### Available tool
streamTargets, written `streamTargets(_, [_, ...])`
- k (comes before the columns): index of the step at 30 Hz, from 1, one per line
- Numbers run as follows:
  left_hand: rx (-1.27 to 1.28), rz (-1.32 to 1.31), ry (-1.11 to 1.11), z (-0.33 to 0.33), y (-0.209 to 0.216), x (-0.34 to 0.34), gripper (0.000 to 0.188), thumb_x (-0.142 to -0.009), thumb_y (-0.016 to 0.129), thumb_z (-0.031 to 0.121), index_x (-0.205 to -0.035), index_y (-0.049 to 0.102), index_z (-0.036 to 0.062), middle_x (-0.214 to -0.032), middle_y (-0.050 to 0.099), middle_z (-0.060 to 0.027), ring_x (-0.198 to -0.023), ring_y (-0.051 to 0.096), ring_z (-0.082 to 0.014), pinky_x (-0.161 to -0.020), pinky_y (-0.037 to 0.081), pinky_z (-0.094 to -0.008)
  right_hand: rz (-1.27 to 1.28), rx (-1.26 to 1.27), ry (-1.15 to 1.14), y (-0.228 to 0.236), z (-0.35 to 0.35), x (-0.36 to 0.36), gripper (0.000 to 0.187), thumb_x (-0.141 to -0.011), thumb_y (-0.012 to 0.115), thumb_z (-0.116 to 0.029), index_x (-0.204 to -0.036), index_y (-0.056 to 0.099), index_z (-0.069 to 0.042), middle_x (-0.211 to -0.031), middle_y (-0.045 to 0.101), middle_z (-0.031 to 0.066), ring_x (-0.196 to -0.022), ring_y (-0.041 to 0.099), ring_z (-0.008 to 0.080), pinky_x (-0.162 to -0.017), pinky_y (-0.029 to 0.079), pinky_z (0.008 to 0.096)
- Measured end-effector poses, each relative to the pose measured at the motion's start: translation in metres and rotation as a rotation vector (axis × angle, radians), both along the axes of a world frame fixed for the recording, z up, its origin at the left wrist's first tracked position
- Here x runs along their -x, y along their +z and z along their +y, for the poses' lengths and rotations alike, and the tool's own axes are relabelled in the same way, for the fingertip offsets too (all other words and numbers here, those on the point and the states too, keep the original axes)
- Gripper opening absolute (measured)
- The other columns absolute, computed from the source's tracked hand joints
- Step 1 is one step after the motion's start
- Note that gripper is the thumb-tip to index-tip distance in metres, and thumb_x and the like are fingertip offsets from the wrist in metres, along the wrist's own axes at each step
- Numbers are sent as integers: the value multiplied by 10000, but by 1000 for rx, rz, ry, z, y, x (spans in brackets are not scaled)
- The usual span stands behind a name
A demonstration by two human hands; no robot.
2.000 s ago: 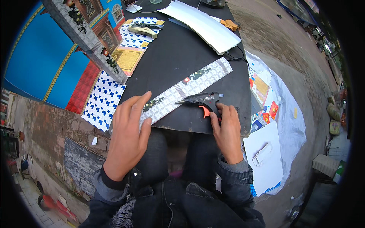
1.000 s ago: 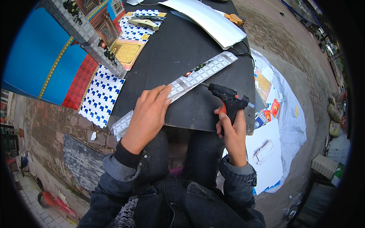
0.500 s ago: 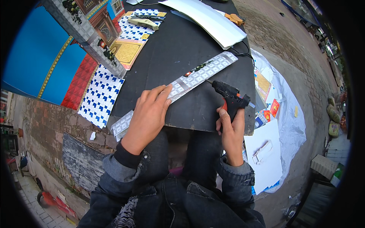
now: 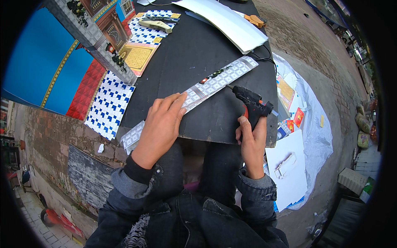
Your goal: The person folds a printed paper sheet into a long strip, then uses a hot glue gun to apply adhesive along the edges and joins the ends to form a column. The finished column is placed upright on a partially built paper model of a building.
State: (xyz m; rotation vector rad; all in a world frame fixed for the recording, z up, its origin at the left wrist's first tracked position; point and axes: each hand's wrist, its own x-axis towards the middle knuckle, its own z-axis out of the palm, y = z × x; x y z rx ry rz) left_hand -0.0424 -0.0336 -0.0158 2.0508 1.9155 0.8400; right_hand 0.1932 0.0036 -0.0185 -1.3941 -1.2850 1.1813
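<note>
Head view: the left hand [image 4: 161, 124] lies flat, fingers spread, pressing on a long patterned strip [image 4: 206, 89] that runs slantwise across the black board [image 4: 194, 49] — not gripping it. The right hand [image 4: 251, 142] is clenched around the handle of a black glue gun [image 4: 251, 103], its tip just beside the strip's edge. White sheets [image 4: 231, 25] rest at the board's far end, and a blue-and-white checked sheet [image 4: 109, 103] lies to the left.

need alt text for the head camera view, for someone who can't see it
Seen from above, a person's left hand presses flat on a long grey tiled strip lying across a black board, while the right hand grips a black glue gun beside it. Printed panels and white sheets lie around.
</note>
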Motion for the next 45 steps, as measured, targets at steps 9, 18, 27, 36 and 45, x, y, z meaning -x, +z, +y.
streamTargets(9, [-10,-4,0,0,-1,-1,389,-1050,563,116,-1426,590,19,-1362,618,-192,-1203,567,-376,-1053,453,-429,-20,-3,25,-1,-4,0,458,-1040,591,-107,-1446,417,17,-798,608,56,-622,576,113,-548,467,281])
streamTargets(18, [4,-15,4,-1,0,0,392,-1048,565,116,-1426,589,19,-1371,611,-192,-1218,556,-380,-1058,449,-434,-54,14,75,1,-15,3,499,-1039,589,-108,-1476,383,18,-760,610,53,-609,580,121,-547,476,291])
streamTargets(27, [3,-10,4,-1,-1,-2,395,-1044,573,119,-1424,590,16,-1373,609,-189,-1220,554,-379,-1060,446,-436,-91,5,122,1,-24,7,471,-1041,578,-109,-1458,400,18,-775,630,76,-617,604,146,-560,490,307])
streamTargets(36, [5,5,15,-2,-3,-3,407,-1036,588,122,-1431,590,21,-1382,602,-180,-1232,545,-373,-1068,441,-441,-194,0,199,0,-36,12,486,-1038,570,-90,-1472,386,26,-1016,707,214,-865,712,347,-786,545,407])
streamTargets(45, [21,1,10,-4,-2,-5,418,-1032,599,129,-1435,587,21,-1407,585,-178,-1249,531,-372,-1069,447,-442,-209,-158,260,-12,-45,16,508,-1047,585,-98,-1500,383,15,-886,615,78,-710,579,154,-626,466,286])
